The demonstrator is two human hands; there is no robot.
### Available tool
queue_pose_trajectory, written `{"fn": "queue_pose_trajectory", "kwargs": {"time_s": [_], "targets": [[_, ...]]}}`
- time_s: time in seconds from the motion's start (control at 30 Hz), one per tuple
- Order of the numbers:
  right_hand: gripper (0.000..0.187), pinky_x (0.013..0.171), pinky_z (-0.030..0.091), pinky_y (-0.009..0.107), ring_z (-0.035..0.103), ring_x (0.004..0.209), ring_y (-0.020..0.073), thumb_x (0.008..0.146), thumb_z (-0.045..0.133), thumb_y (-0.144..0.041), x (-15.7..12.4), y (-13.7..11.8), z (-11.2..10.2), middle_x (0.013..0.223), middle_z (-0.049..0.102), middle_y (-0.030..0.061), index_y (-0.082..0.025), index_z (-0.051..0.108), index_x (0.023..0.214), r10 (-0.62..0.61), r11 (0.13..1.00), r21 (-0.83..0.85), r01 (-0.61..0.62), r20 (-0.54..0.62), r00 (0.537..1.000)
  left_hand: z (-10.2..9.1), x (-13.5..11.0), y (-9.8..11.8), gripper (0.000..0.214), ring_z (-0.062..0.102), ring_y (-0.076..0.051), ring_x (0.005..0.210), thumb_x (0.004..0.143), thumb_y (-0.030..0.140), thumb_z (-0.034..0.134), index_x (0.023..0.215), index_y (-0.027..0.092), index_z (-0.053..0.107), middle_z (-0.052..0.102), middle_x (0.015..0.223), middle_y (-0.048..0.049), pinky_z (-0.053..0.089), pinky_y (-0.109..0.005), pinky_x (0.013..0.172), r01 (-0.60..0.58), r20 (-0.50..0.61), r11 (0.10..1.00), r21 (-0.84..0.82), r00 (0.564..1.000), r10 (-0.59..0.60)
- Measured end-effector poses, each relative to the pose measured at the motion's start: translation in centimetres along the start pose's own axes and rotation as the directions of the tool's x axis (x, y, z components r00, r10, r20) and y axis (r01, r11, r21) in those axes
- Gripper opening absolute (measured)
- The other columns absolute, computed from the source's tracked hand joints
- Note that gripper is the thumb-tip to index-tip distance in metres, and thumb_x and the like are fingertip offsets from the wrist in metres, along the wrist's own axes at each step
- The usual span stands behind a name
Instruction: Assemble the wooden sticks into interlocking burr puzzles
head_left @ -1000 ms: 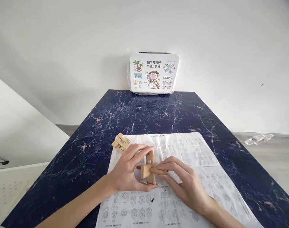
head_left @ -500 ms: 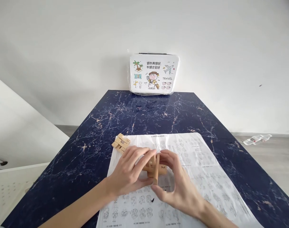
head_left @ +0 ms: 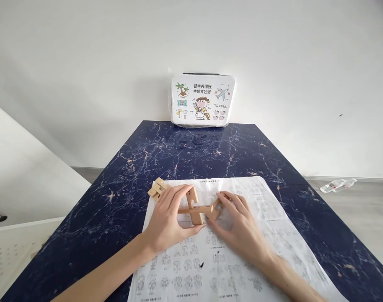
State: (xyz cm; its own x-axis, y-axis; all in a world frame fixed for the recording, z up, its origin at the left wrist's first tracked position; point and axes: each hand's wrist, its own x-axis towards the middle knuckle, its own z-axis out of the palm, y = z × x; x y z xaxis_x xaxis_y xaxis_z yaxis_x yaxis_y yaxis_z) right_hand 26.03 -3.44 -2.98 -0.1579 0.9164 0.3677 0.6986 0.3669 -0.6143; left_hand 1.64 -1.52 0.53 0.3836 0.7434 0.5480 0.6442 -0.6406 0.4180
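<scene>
Bars of wood (head_left: 197, 209), crossed, sit over the printed sheet (head_left: 179, 287), gripped by the left hand (head_left: 166, 214), thumb and fingers wide apart. The half-curled right hand (head_left: 241, 224) pinches another wooden piece (head_left: 214, 213) just rightward. Uneven squeezing could skew the bars; a loose pinch could drop the piece.

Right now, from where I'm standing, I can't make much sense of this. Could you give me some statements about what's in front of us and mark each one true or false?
1. The left hand holds a notched wooden piece. True.
2. The right hand is empty. False: it holds another wooden piece.
3. A printed sheet lies beneath both hands. True.
4. The white case lies flat on that sheet. False: it stands upright at the far end of the table.
5. The table has a dark blue, veined top. True.
</scene>
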Motion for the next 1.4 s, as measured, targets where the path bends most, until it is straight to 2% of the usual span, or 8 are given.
{"fn": "queue_pose_trajectory", "kwargs": {"time_s": [0.13, 0.23, 0.33, 0.47, 0.63, 1.2, 1.3, 1.4], "targets": [[0.058, 0.109, 0.054, 0.066, 0.048, 0.144, 0.0399, 0.101, 0.07, -0.039, 0.1, -0.8, -0.7, 0.158, 0.051, 0.0151, -0.03, 0.049, 0.155, -0.113, 0.992, 0.055, 0.113, -0.003, 0.994, 0.1, 0.0, 0.0, 0.09, 0.066, -0.037, 0.126, 0.081, 0.045, 0.091, 0.155, 0.025, 0.043, 0.067, 0.138, -0.0136, 0.052, -0.058, 0.111, -0.037, 0.014, 0.999, -0.002, 0.999, 0.037], [0.036, 0.105, 0.058, 0.054, 0.061, 0.128, 0.032, 0.106, 0.064, -0.029, 0.2, -1.6, -1.5, 0.136, 0.065, 0.0125, -0.027, 0.057, 0.142, -0.244, 0.956, 0.173, 0.237, 0.018, 0.97, 0.1, 0.0, 0.0, 0.089, 0.068, -0.036, 0.125, 0.083, 0.053, 0.089, 0.155, 0.024, 0.044, 0.069, 0.136, -0.0135, 0.052, -0.057, 0.111, -0.081, 0.03, 0.997, -0.011, 0.996, 0.082], [0.016, 0.092, 0.062, 0.044, 0.069, 0.107, 0.0261, 0.11, 0.057, -0.022, 0.1, -1.7, -1.8, 0.116, 0.071, 0.0085, -0.025, 0.063, 0.125, -0.304, 0.933, 0.216, 0.288, 0.041, 0.952, 0.0, 0.0, 0.0, 0.091, 0.068, -0.036, 0.124, 0.082, 0.053, 0.089, 0.155, 0.023, 0.044, 0.069, 0.137, -0.0137, 0.052, -0.056, 0.111, -0.116, 0.071, 0.993, -0.03, 0.991, 0.118], [0.015, 0.081, 0.061, 0.037, 0.072, 0.096, 0.023, 0.112, 0.053, -0.019, 0.3, -1.6, -2.0, 0.108, 0.074, 0.0069, -0.023, 0.066, 0.119, -0.372, 0.906, 0.229, 0.355, 0.035, 0.928, -0.2, 0.1, 0.1, 0.094, 0.068, -0.036, 0.125, 0.079, 0.052, 0.091, 0.155, 0.023, 0.044, 0.069, 0.139, -0.0136, 0.051, -0.055, 0.112, -0.126, 0.105, 0.989, -0.079, 0.985, 0.134], [0.018, 0.077, 0.059, 0.037, 0.073, 0.09, 0.0229, 0.114, 0.049, -0.017, 0.5, -2.0, -2.5, 0.106, 0.077, 0.0084, -0.02, 0.065, 0.12, -0.455, 0.871, 0.218, 0.439, 0.023, 0.89, -0.2, 0.2, -0.1, 0.093, 0.065, -0.037, 0.127, 0.08, 0.054, 0.09, 0.156, 0.025, 0.044, 0.067, 0.14, -0.0138, 0.05, -0.056, 0.113, -0.081, 0.113, 0.989, -0.127, 0.989, 0.096], [0.019, 0.071, 0.055, 0.033, 0.066, 0.082, 0.0207, 0.113, 0.047, -0.014, 0.3, -2.8, -2.6, 0.094, 0.072, 0.0058, -0.019, 0.064, 0.118, -0.475, 0.847, 0.288, 0.447, 0.03, 0.88, -0.5, 0.7, -0.2, 0.091, 0.061, -0.036, 0.13, 0.085, 0.053, 0.087, 0.159, 0.029, 0.04, 0.062, 0.143, -0.0128, 0.05, -0.056, 0.113, -0.043, 0.154, 0.979, -0.2, 0.985, 0.074], [0.017, 0.073, 0.054, 0.033, 0.066, 0.082, 0.0194, 0.112, 0.049, -0.014, 0.2, -2.9, -2.5, 0.096, 0.072, 0.005, -0.021, 0.064, 0.116, -0.433, 0.86, 0.305, 0.409, 0.012, 0.901, -0.5, 0.6, -0.3, 0.09, 0.058, -0.037, 0.135, 0.087, 0.052, 0.086, 0.161, 0.032, 0.039, 0.058, 0.148, -0.0131, 0.048, -0.057, 0.115, 0.03, 0.186, 0.972, -0.231, 0.982, 0.014], [0.015, 0.069, 0.053, 0.031, 0.065, 0.077, 0.018, 0.113, 0.049, -0.018, 0.0, -2.6, -2.3, 0.095, 0.072, 0.0043, -0.022, 0.064, 0.114, -0.307, 0.902, 0.32, 0.29, 0.003, 0.952, -0.7, 0.5, -0.4, 0.101, 0.053, -0.039, 0.139, 0.082, 0.066, 0.087, 0.164, 0.035, 0.035, 0.049, 0.158, -0.0136, 0.046, -0.057, 0.116, 0.159, 0.265, 0.912, -0.378, 0.963, -0.058]]}}
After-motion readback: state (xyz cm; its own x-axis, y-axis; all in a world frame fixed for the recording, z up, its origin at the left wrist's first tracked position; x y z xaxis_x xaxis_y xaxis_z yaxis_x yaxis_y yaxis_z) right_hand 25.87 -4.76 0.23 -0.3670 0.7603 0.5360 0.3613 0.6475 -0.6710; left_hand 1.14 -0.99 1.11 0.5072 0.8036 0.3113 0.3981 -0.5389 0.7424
